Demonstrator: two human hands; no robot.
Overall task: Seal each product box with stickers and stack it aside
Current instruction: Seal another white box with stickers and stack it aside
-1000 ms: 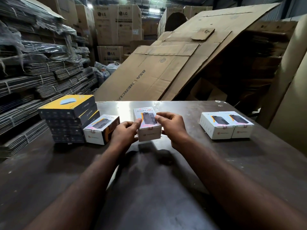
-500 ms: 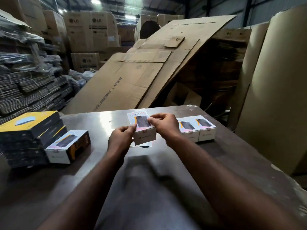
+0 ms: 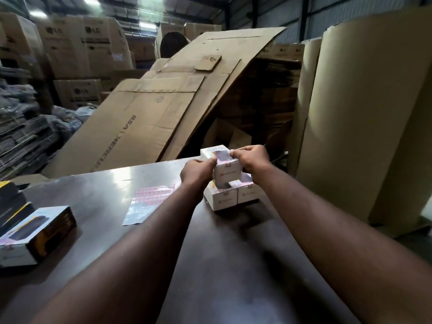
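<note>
A small white product box (image 3: pixel 226 170) with a phone picture on its lid is held between both hands at the table's far right. My left hand (image 3: pixel 197 170) grips its left side and my right hand (image 3: pixel 251 159) grips its right side and top. The box sits on or just above two similar white boxes (image 3: pixel 221 201) (image 3: pixel 247 194) standing side by side; whether it touches them is unclear. A sticker sheet (image 3: pixel 149 202) with rows of pink-outlined stickers lies flat on the table left of my left forearm.
The dark metal table (image 3: pixel 222 253) ends close behind the boxes. Another white and black product box (image 3: pixel 35 235) and a yellow and black stack (image 3: pixel 10 202) sit at the left. Large cardboard sheets (image 3: pixel 152 118) lean behind; a tall cardboard roll (image 3: pixel 364 113) stands at the right.
Both hands carried the white box to the right, from the table's middle to over the two boxes at the far right. The sticker sheet that lay under it is now uncovered.
</note>
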